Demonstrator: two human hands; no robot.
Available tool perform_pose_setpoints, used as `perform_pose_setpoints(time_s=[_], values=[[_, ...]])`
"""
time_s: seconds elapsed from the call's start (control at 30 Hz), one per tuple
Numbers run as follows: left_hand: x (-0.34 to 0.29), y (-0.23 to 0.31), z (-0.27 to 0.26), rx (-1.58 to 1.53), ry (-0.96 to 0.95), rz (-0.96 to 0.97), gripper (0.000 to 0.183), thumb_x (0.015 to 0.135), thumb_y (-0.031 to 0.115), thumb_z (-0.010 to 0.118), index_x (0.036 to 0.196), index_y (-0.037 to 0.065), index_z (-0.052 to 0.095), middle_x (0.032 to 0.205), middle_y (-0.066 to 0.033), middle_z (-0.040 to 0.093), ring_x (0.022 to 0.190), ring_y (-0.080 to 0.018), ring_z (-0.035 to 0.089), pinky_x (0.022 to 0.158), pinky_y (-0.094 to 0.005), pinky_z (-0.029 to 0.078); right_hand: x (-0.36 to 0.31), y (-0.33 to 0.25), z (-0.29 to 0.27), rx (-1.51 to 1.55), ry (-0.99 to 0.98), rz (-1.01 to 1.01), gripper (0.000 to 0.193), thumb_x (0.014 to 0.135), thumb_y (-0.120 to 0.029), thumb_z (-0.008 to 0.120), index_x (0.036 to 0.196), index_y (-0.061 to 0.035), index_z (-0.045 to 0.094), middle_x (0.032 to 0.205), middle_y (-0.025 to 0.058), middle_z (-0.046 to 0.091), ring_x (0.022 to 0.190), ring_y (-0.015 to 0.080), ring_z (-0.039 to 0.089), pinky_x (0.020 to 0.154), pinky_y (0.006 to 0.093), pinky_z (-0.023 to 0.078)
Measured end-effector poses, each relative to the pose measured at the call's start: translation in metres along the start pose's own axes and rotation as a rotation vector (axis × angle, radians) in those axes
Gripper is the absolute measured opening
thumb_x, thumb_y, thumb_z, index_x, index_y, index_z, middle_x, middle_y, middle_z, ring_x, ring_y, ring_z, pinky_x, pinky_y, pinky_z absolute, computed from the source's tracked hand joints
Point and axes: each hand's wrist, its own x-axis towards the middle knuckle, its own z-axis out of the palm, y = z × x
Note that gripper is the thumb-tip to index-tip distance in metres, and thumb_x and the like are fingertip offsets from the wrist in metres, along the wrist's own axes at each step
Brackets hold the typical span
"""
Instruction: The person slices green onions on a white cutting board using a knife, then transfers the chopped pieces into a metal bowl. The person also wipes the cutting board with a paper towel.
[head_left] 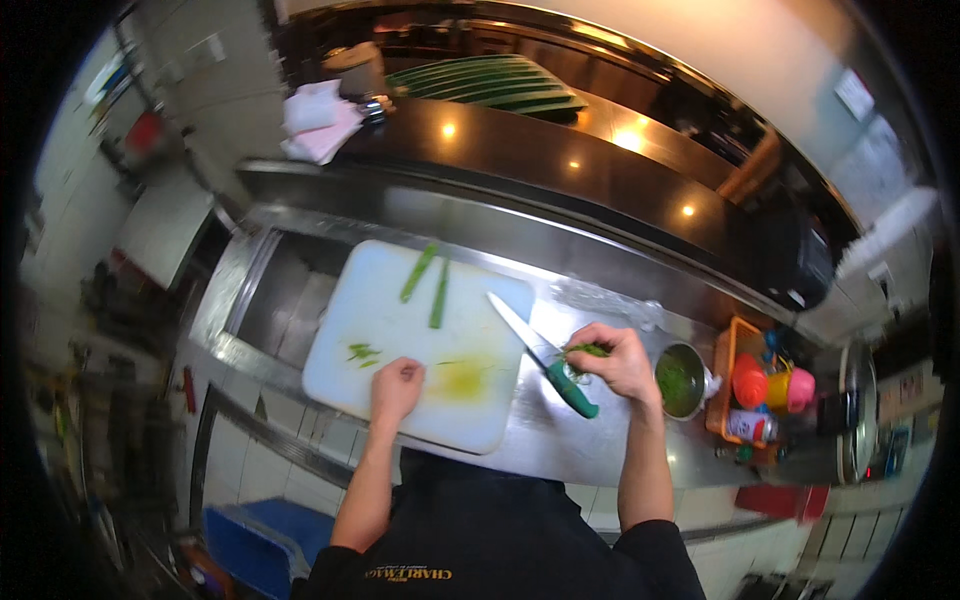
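Note:
My right hand (622,366) is closed on a small bunch of finely cut greens (590,350), held above the steel counter beside a metal bowl (681,380) with more green shreds in it. Below that hand lies a knife with a green handle (573,390), its blade (515,322) reaching over the right edge of a white cutting board (340,330). Over the board's near side, my left hand (398,386) has its fingers curled; whatever they hold, if anything, is hidden. Two long green leaf strips (439,293) rest at the board's far side. Small green scraps (362,353) lie left of my left hand.
A sink basin (285,290) opens left of the board. To the right of the bowl stands an orange basket (735,350) with bottles and coloured containers. A raised ledge (560,165) runs along the back, with pink papers (322,125) and a large striped green leaf (490,82).

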Motion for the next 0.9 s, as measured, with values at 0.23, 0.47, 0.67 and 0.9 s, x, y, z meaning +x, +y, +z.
perform_pose_setpoints(time_s=[0.23,0.47,0.67,0.9], values=[[-0.002,0.0,-0.003,-0.043,-0.059,0.005,0.019,0.089,0.015,0.07,0.093,-0.004,0.071,0.081,-0.0102,0.073,0.074,-0.0147,0.067,0.071,-0.0291,0.054,-0.102,-0.021,-0.121,-0.377,0.672,-0.233,0.012,0.078,-0.002,0.075,0.09,0.0003,0.072,0.086,0.0061,0.068,0.082,0.0141,0.064,0.075,0.0277,0.051],[0.012,0.018,0.006,-0.053,-0.124,0.018,0.02,0.089,0.016,0.07,0.094,-0.004,0.071,0.081,-0.0107,0.073,0.074,-0.0134,0.068,0.071,-0.0285,0.054,-0.096,0.077,-0.134,-0.897,0.419,0.376,0.031,0.079,-0.013,0.078,0.108,-0.0033,0.072,0.113,0.0223,0.067,0.102,0.0359,0.066,0.089,0.0416,0.052],[0.024,0.025,0.003,-0.059,-0.098,0.016,0.02,0.089,0.016,0.07,0.096,-0.003,0.072,0.084,-0.0119,0.074,0.076,-0.0152,0.07,0.073,-0.0288,0.054,-0.093,0.11,-0.151,-0.775,0.397,0.435,0.024,0.078,-0.012,0.077,0.1,-0.0054,0.076,0.101,0.0212,0.073,0.089,0.0317,0.072,0.081,0.0389,0.055],[0.041,0.04,0.005,0.044,-0.06,0.161,0.024,0.088,0.022,0.069,0.098,0.0,0.073,0.09,-0.0151,0.075,0.082,-0.0249,0.074,0.075,-0.0346,0.056,-0.061,0.137,-0.138,-1.067,0.125,0.537,0.041,0.079,-0.016,0.065,0.118,-0.007,0.071,0.11,0.0262,0.069,0.105,0.0407,0.067,0.096,0.0473,0.052]])
